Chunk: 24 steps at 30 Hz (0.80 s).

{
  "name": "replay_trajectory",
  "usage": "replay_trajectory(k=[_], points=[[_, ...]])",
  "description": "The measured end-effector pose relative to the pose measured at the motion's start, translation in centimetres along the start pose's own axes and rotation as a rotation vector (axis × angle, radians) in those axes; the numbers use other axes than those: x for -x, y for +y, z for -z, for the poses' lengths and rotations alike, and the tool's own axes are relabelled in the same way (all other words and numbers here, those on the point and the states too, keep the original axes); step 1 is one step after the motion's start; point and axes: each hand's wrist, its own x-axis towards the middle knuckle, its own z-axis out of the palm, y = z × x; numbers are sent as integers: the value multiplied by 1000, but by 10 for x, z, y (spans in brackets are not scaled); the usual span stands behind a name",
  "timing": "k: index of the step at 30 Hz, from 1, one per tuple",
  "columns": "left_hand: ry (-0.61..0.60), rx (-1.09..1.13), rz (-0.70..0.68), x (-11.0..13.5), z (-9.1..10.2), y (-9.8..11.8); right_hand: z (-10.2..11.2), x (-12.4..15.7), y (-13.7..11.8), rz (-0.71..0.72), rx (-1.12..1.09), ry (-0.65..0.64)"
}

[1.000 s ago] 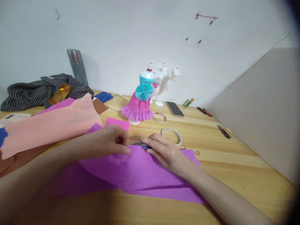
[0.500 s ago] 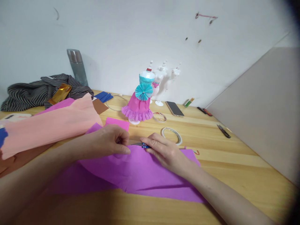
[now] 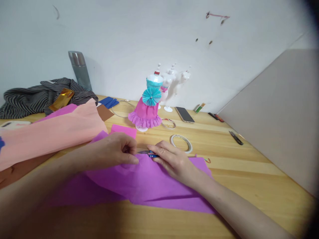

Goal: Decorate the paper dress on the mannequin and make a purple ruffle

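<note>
A large sheet of purple crepe paper (image 3: 159, 182) lies folded across the table in front of me. My left hand (image 3: 122, 148) pinches its upper edge between thumb and fingers. In my right hand (image 3: 171, 162) are small blue thread snips (image 3: 151, 154), their blades pointing left at the paper's top edge, close to my left fingertips. Whether the blades are closed on the paper I cannot tell. Just beyond my hands stands a small dress form (image 3: 151, 99) in a pink paper dress with a purple frill and a turquoise rosette.
Peach crepe paper (image 3: 54, 132) and a striped cloth (image 3: 25, 98) lie at left, near a bottle (image 3: 81, 71). White tape rolls (image 3: 189, 146), a phone (image 3: 184, 114) and a cutter knife (image 3: 235, 137) lie beyond my right hand. Bare dress forms (image 3: 168, 79) stand by the wall.
The whole view has shifted slightly. The snips' blades look a little wider apart than before. Both hands keep nearly the same place on the purple paper.
</note>
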Motion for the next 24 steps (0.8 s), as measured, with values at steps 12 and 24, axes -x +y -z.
replay_trajectory(k=[12, 24], points=[[4, -50, 10, 3, 3, 3, 1, 0, -2, 30, -14, 36], [62, -112, -4, 4, -6, -2, -2, 1, -6, 52, 71, 84]])
